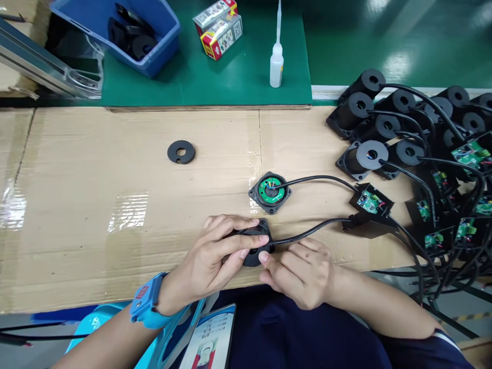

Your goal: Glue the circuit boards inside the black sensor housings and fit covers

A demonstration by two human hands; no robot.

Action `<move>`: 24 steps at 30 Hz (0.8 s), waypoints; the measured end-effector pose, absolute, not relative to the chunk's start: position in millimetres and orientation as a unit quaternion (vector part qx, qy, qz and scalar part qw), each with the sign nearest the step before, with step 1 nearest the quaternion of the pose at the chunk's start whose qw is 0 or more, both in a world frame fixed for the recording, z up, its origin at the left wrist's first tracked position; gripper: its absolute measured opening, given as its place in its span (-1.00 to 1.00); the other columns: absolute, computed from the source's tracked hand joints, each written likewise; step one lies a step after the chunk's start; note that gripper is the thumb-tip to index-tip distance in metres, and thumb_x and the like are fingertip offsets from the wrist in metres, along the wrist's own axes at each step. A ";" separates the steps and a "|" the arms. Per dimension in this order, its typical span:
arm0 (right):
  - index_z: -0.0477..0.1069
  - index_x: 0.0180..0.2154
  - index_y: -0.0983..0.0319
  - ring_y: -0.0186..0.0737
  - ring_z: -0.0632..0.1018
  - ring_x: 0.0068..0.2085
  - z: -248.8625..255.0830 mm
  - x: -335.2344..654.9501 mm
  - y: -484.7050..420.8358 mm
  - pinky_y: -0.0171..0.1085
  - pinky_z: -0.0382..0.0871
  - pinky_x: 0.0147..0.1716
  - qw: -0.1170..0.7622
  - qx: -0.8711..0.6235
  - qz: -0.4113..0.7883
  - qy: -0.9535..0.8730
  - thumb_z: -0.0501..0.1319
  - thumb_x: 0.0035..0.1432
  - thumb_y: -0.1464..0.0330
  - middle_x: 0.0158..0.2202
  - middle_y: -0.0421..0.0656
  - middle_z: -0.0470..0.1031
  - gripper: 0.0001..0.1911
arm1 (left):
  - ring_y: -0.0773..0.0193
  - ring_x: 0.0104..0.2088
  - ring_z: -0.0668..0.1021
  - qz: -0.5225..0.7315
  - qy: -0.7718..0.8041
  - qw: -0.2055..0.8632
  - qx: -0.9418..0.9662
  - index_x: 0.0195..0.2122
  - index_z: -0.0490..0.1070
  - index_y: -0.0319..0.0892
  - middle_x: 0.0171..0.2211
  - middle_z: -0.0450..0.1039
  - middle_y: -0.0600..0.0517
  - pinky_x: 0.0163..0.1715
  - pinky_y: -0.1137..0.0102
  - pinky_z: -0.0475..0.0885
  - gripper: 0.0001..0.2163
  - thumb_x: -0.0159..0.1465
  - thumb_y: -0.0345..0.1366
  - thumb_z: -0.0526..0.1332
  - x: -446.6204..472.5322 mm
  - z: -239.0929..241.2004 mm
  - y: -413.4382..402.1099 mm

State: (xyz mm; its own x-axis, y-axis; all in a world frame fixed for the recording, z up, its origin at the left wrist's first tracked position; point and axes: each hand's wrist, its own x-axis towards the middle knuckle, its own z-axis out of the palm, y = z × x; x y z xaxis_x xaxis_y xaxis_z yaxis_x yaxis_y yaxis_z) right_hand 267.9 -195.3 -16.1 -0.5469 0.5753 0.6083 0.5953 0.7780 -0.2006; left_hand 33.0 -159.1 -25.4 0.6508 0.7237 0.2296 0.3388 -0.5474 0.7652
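My left hand [215, 253] and my right hand [298, 274] both grip a black round motor housing [254, 245] at the near edge of the cardboard-covered bench. Left fingers wrap over its top; right fingertips pinch its lower right side. A black cable [307, 233] runs from it to a small circuit board [371, 202]. Just behind it lies an open unit with a green round board [270, 190] facing up. A loose black ring cover [181, 152] lies farther left.
A heap of black cylinders with cables and green boards [415, 148] fills the right side. On the green mat behind stand a blue bin of black rings [126, 31], a white squeeze bottle [276, 61] and small printed boxes [219, 25]. A blue wristband [148, 305] is on my left wrist.
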 end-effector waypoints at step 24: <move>0.24 -0.45 0.17 -0.29 0.53 -0.29 -27.0 274.0 -197.8 -0.30 0.42 -0.38 0.380 -0.289 -0.055 -0.877 0.39 0.20 0.44 -0.12 -0.07 0.63 -0.66 | 0.16 0.13 0.52 0.280 0.335 0.338 0.834 0.17 0.44 0.06 0.10 0.48 0.00 0.04 0.22 0.33 -0.65 0.44 -0.44 0.14 33.6 -27.9 -162.5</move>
State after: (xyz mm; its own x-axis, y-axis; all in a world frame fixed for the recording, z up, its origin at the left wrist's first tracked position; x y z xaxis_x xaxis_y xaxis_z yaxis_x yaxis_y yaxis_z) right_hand 274.0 -197.8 -27.0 -0.5432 0.4654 0.6988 0.5494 0.8264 -0.1233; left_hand 33.6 -162.5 -27.9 0.6193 0.7473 0.2409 0.3684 -0.5474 0.7514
